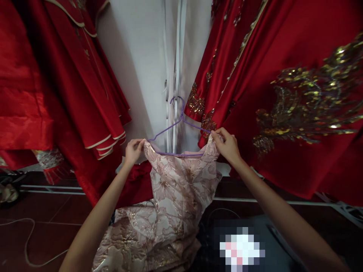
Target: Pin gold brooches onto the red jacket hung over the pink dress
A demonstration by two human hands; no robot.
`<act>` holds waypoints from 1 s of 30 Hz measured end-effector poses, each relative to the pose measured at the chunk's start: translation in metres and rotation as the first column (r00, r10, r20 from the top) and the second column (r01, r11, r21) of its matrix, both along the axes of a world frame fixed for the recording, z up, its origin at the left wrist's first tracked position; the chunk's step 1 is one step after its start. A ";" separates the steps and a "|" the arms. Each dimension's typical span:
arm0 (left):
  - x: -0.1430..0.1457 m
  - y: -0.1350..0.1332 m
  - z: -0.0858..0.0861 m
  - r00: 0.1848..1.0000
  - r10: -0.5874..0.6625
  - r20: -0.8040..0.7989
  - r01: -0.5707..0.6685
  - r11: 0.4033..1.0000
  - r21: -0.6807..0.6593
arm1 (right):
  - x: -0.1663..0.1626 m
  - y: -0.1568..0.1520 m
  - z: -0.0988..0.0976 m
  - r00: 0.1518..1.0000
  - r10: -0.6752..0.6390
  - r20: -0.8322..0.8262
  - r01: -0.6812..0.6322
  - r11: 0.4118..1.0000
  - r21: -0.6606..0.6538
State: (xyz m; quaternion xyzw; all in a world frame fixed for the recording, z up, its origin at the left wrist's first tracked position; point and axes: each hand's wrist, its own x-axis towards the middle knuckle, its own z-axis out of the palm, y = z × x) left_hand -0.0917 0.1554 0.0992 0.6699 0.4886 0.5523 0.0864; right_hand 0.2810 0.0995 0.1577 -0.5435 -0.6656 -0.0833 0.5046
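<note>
A pale pink brocade dress (172,196) hangs from a purple wire hanger (178,122) and drapes down towards me. My left hand (134,149) pinches the dress's left shoulder at the hanger's left end. My right hand (226,145) grips the right shoulder at the hanger's right end. Both hands are closed on the fabric, and the hanger's hook points up in front of a white wall (147,68).
Red satin garments hang on the left (56,83), and more with gold sequin embroidery hang on the right (297,105). White vertical rails (176,56) run down the wall. A dark red floor (42,226) with a white cable (27,241) lies at the lower left.
</note>
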 end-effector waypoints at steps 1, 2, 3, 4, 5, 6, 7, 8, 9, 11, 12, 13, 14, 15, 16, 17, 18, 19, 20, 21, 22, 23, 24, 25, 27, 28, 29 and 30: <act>0.006 -0.001 0.009 0.999 -0.024 -0.043 0.025 0.999 0.026 | -0.002 0.000 -0.002 1.000 0.012 -0.023 -0.013 1.000 -0.022; 0.011 -0.002 0.017 0.995 -0.061 -0.083 0.064 0.997 0.037 | -0.003 0.000 -0.003 0.999 0.023 -0.044 -0.025 0.999 -0.040; 0.013 -0.002 0.023 0.988 -0.110 -0.111 0.114 0.993 0.029 | -0.005 0.000 -0.005 0.998 0.032 -0.061 -0.035 0.998 -0.055; 0.013 -0.001 0.027 0.980 -0.163 -0.118 0.164 0.986 0.006 | -0.005 0.001 -0.006 0.997 0.034 -0.075 -0.039 0.997 -0.063; 0.011 0.001 0.027 0.974 -0.203 -0.097 0.202 0.979 -0.023 | -0.005 0.001 -0.007 0.996 0.033 -0.084 -0.039 0.997 -0.068; 0.006 0.004 0.023 0.973 -0.224 -0.056 0.221 0.974 -0.052 | -0.005 0.001 -0.007 0.995 0.030 -0.090 -0.037 0.996 -0.076; -0.001 0.008 0.016 0.973 -0.229 -0.007 0.228 0.970 -0.086 | -0.004 0.002 -0.008 0.995 0.028 -0.094 -0.036 0.996 -0.086; -0.009 0.011 0.006 0.975 -0.221 0.032 0.223 0.967 -0.126 | -0.003 0.003 -0.008 0.995 0.028 -0.096 -0.037 0.995 -0.097; -0.017 0.015 -0.006 0.977 -0.212 0.041 0.216 0.959 -0.182 | -0.003 0.004 -0.008 0.995 0.029 -0.097 -0.040 0.994 -0.105; -0.030 0.019 -0.033 0.957 -0.285 -0.057 0.247 0.901 -0.357 | -0.002 0.007 -0.010 0.994 0.042 -0.100 -0.053 0.993 -0.107; -0.034 0.020 -0.045 0.933 -0.340 -0.119 0.260 0.865 -0.429 | -0.002 0.008 -0.011 0.994 0.048 -0.102 -0.058 0.993 -0.101; -0.036 0.021 -0.055 0.909 -0.377 -0.176 0.257 0.842 -0.474 | -0.003 0.009 -0.012 0.993 0.052 -0.105 -0.062 0.994 -0.094; -0.037 0.021 -0.063 0.890 -0.393 -0.230 0.233 0.827 -0.511 | -0.003 0.010 -0.014 0.993 0.053 -0.107 -0.063 0.994 -0.087; -0.036 0.021 -0.068 0.880 -0.389 -0.273 0.197 0.821 -0.536 | -0.003 0.011 -0.014 0.993 0.052 -0.109 -0.061 0.995 -0.082; -0.035 0.021 -0.070 0.876 -0.374 -0.305 0.156 0.818 -0.554 | -0.004 0.011 -0.015 0.993 0.050 -0.110 -0.059 0.995 -0.081; -0.034 0.022 -0.070 0.876 -0.354 -0.328 0.114 0.813 -0.572 | -0.004 0.011 -0.016 0.993 0.048 -0.110 -0.058 0.995 -0.082; -0.034 0.022 -0.068 0.878 -0.338 -0.340 0.083 0.806 -0.586 | -0.004 0.011 -0.016 0.993 0.048 -0.110 -0.057 0.995 -0.084; -0.035 0.022 -0.064 0.881 -0.326 -0.342 0.066 0.802 -0.593 | -0.004 0.011 -0.015 0.993 0.049 -0.109 -0.059 0.995 -0.086; -0.038 0.022 -0.059 0.886 -0.316 -0.339 0.061 0.805 -0.590 | -0.004 0.010 -0.015 0.993 0.050 -0.110 -0.060 0.994 -0.088; -0.043 0.022 -0.054 0.891 -0.313 -0.329 0.064 0.803 -0.592 | -0.003 0.010 -0.015 0.992 0.051 -0.111 -0.062 0.994 -0.092; -0.049 0.020 -0.049 0.895 -0.330 -0.301 0.085 0.787 -0.611 | -0.003 0.009 -0.014 0.992 0.052 -0.113 -0.063 0.993 -0.095; -0.055 0.019 -0.044 0.897 -0.364 -0.251 0.124 0.753 -0.647 | -0.003 0.009 -0.014 0.992 0.052 -0.115 -0.064 0.993 -0.097; -0.062 0.017 -0.038 0.896 -0.405 -0.184 0.175 0.701 -0.692 | -0.004 0.008 -0.014 0.992 0.052 -0.118 -0.064 0.993 -0.098; -0.069 0.015 -0.034 0.890 -0.443 -0.109 0.228 0.640 -0.734 | -0.004 0.008 -0.013 0.991 0.052 -0.121 -0.064 0.993 -0.098; -0.077 0.013 -0.024 0.880 -0.473 -0.036 0.279 0.577 -0.768 | -0.005 0.008 -0.014 0.990 0.055 -0.129 -0.068 0.993 -0.101; -0.079 0.013 -0.019 0.885 -0.458 -0.079 0.250 0.612 -0.751 | -0.005 0.008 -0.014 0.990 0.057 -0.132 -0.070 0.992 -0.101; -0.079 0.014 -0.014 0.890 -0.424 -0.169 0.189 0.680 -0.709 | -0.005 0.009 -0.014 0.989 0.059 -0.135 -0.073 0.992 -0.102; -0.076 0.017 -0.007 0.884 -0.370 -0.286 0.111 0.760 -0.641 | -0.005 0.009 -0.014 0.989 0.060 -0.139 -0.074 0.992 -0.104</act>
